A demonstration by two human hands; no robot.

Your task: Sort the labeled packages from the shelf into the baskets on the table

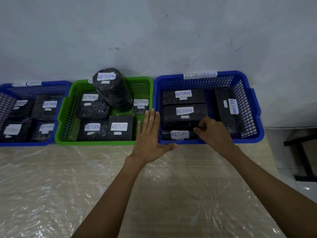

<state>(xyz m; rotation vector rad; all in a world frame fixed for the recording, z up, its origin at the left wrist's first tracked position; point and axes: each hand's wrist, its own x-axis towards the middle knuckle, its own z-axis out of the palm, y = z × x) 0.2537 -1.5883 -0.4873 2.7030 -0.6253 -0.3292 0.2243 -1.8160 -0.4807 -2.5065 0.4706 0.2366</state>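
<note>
1 head view, angled down, near table

Right hand grips package in blue basket.

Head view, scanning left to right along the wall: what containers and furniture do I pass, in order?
Left blue basket → green basket → right blue basket tagged RETURN OVERDUE → black frame on the floor. Hands overlap the baskets, so they are omitted.
</note>
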